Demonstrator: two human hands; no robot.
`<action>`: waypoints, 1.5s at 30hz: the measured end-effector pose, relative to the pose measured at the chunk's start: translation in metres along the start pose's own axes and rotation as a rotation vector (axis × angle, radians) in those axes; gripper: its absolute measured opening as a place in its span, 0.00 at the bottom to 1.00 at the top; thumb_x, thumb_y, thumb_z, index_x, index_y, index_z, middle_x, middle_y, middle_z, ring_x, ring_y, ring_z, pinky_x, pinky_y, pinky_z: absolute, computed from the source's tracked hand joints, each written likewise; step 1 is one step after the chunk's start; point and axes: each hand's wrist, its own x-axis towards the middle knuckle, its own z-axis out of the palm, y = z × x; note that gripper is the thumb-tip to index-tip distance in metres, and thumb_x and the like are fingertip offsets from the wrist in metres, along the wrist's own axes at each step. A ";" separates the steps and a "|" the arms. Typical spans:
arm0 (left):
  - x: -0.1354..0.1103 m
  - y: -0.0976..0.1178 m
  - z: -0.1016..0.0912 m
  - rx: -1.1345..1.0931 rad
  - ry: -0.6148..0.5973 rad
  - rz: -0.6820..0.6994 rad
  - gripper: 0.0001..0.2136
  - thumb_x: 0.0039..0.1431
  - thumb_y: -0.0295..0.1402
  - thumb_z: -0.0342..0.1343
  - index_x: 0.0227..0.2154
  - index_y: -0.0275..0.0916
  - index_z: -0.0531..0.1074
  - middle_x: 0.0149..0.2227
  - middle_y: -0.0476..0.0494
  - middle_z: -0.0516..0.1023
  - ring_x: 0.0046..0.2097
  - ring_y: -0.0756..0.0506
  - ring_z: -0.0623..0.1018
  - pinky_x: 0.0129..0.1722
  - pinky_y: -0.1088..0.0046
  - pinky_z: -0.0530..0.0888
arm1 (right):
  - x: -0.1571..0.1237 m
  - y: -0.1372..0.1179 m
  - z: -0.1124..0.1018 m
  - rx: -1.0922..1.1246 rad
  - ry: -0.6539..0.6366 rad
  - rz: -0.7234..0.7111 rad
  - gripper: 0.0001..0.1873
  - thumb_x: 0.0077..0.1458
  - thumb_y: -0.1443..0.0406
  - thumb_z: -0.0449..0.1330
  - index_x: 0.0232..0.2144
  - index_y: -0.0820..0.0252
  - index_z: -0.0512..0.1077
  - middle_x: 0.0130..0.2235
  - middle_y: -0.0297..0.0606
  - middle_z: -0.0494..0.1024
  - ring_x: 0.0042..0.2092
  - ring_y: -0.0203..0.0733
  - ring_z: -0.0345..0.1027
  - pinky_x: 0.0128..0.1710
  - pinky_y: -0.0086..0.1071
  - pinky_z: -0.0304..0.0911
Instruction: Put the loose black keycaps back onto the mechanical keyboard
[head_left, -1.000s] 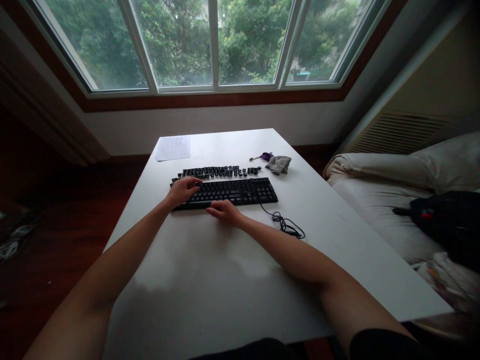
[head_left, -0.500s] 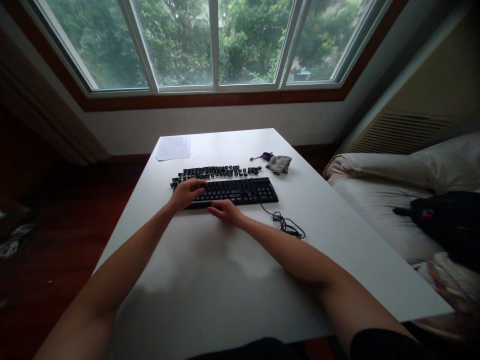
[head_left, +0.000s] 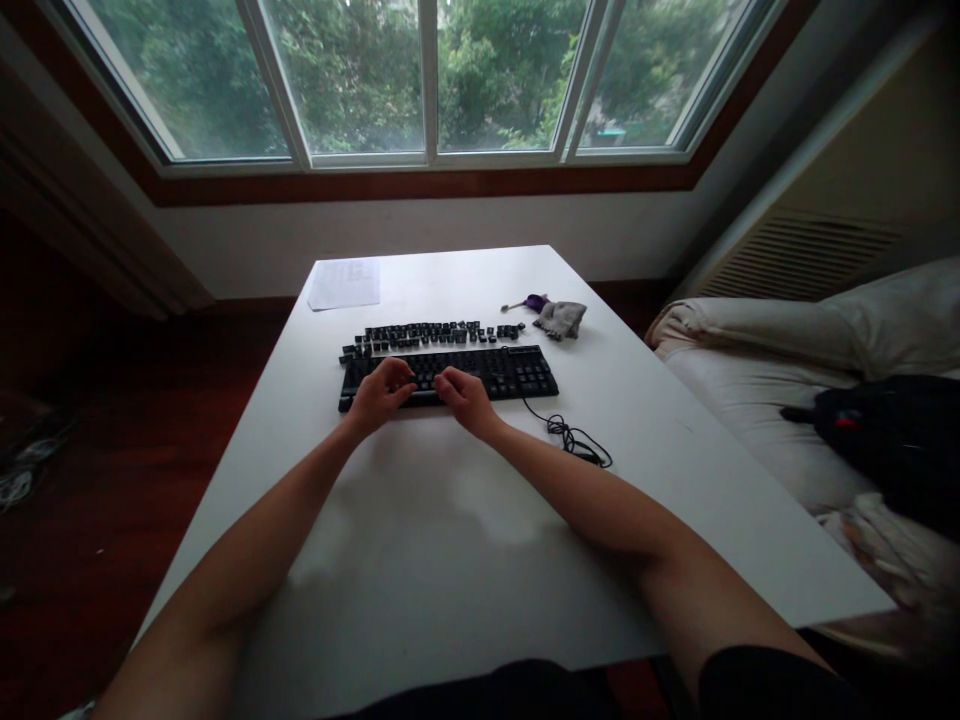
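Note:
A black keyboard (head_left: 525,372) lies across the white table in front of me. My left hand (head_left: 380,393) rests at its front edge, left of the middle, with fingers curved and a gap between thumb and forefinger; I see nothing held there. Close beside it, my right hand (head_left: 463,396) is over the keyboard's front middle, its fingers curled together. Whatever those fingers may pinch is hidden. Behind the keyboard lie several loose black keycaps (head_left: 420,334) in uneven rows. Both hands cover part of the lower keys.
A coiled black cable (head_left: 571,436) lies right of the keyboard. Farther back are a grey cloth (head_left: 561,319), a purple-handled brush-like tool (head_left: 535,302) and a sheet of paper (head_left: 345,283). A pale sofa (head_left: 750,350) with a black bag (head_left: 885,430) stands on the right.
My right hand has gone from the keyboard's front edge up over its keys, and its fingers have curled in. My left hand has drawn slightly rightward, uncovering the keyboard's left end.

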 end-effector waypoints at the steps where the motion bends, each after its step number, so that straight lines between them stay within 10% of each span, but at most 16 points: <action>1: -0.001 0.001 0.001 -0.015 -0.003 0.002 0.12 0.57 0.35 0.64 0.43 0.41 0.73 0.39 0.45 0.79 0.37 0.48 0.77 0.39 0.70 0.74 | 0.001 0.000 -0.001 0.000 0.021 -0.005 0.20 0.65 0.51 0.53 0.29 0.58 0.69 0.26 0.31 0.67 0.30 0.36 0.59 0.31 0.30 0.55; 17: -0.008 0.010 0.011 -0.257 -0.064 -0.025 0.11 0.58 0.37 0.65 0.42 0.39 0.76 0.38 0.44 0.80 0.39 0.47 0.79 0.42 0.69 0.76 | 0.007 0.002 -0.011 -0.018 -0.047 -0.165 0.11 0.58 0.59 0.65 0.42 0.55 0.75 0.38 0.36 0.75 0.37 0.38 0.69 0.37 0.33 0.66; 45: -0.011 0.014 0.017 -0.383 -0.053 -0.120 0.10 0.59 0.37 0.63 0.41 0.38 0.76 0.36 0.45 0.80 0.37 0.48 0.79 0.39 0.71 0.77 | 0.005 -0.003 -0.008 -0.063 -0.059 -0.205 0.07 0.57 0.61 0.65 0.36 0.56 0.73 0.37 0.36 0.74 0.39 0.40 0.68 0.36 0.33 0.66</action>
